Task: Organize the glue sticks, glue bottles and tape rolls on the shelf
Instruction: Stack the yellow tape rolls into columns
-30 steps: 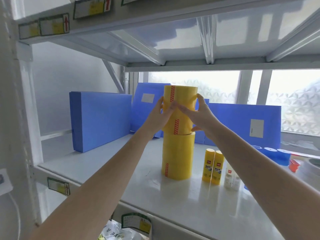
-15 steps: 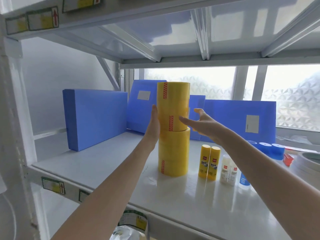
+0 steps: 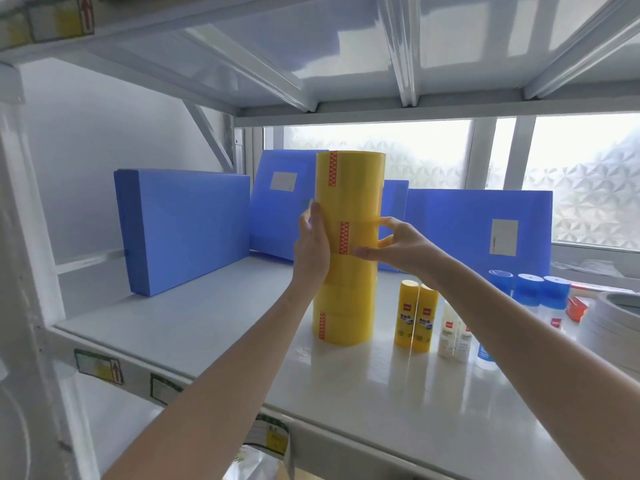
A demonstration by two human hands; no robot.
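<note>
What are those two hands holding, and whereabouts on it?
The tall stack of yellow tape rolls. The left hand lies flat against its left side; the right hand touches its right side at mid-height, near the seam between packs.

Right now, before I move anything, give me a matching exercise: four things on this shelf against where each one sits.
Things:
1. yellow tape stack
2. yellow glue sticks
3. blue-capped glue bottles
4. blue folder

Places:
A. standing at the back left of the shelf
B. far right, behind the right forearm
C. between both hands
D. just right of the stack's base

Pairs: 1-C, 2-D, 3-B, 4-A
</note>
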